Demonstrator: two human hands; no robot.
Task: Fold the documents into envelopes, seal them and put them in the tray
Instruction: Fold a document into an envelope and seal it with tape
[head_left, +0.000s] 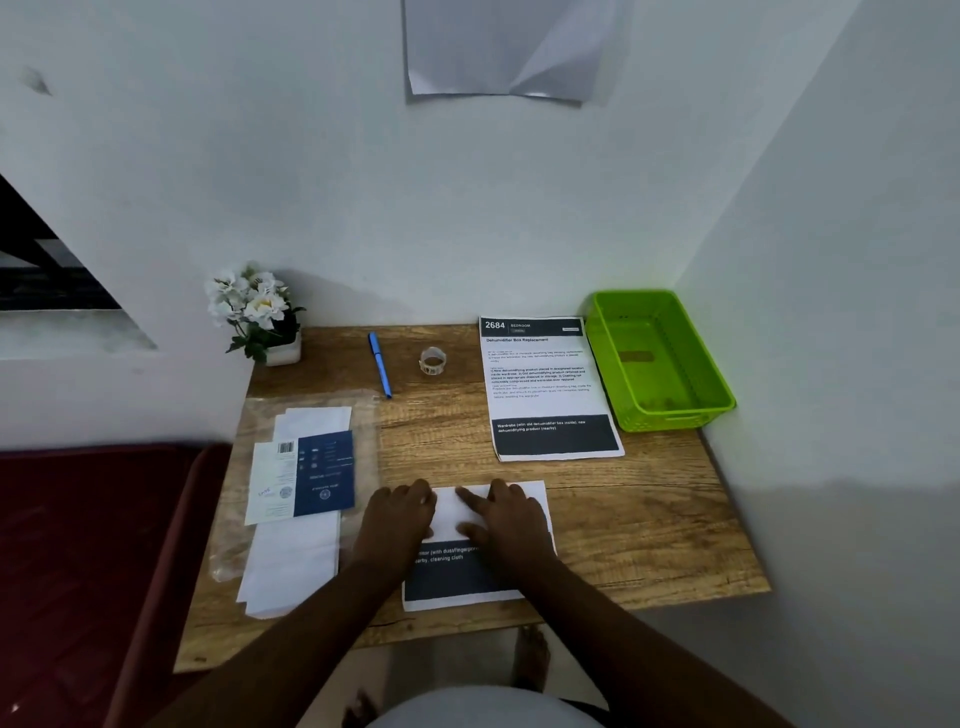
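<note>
Both hands are pressing flat on a folded document (480, 545) lying at 6 o'clock on the wooden table (649, 519), the left hand (400, 514) on its left edge and the right hand (506, 512) on the folded-over white flap, fingers straight and gripping nothing. A second printed sheet (545, 384) is lying flat at 1 o'clock, just beside the green tray (717, 384) sitting at 2 o'clock. White envelopes (296, 561) in clear wrap are resting at 9 o'clock, with a blue pen (380, 364) and tape roll (432, 361) at 12 o'clock.
</note>
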